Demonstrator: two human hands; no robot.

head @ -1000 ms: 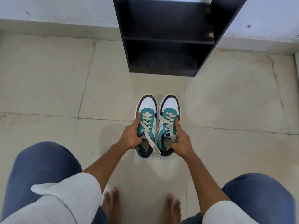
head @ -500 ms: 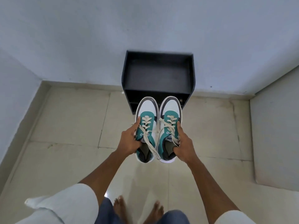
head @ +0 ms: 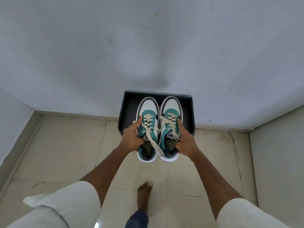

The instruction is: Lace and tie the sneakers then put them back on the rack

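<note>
One view only, taken from the head, wide-angle, aimed forward and steeply down. The forearms are seen reaching out from the bottom edge; the left hand [head: 130,140] and right hand [head: 185,142] are framed near the centre, close to the lens. The floor [head: 65,153], one bare foot [head: 144,195] and the wall [head: 148,46] beyond are taken in. Straight lines are bowed toward the edges.

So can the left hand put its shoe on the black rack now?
Probably yes. The left hand holds its shoe over the rack, whose top shelf looks bare. Nothing seems to block the way down.
</note>
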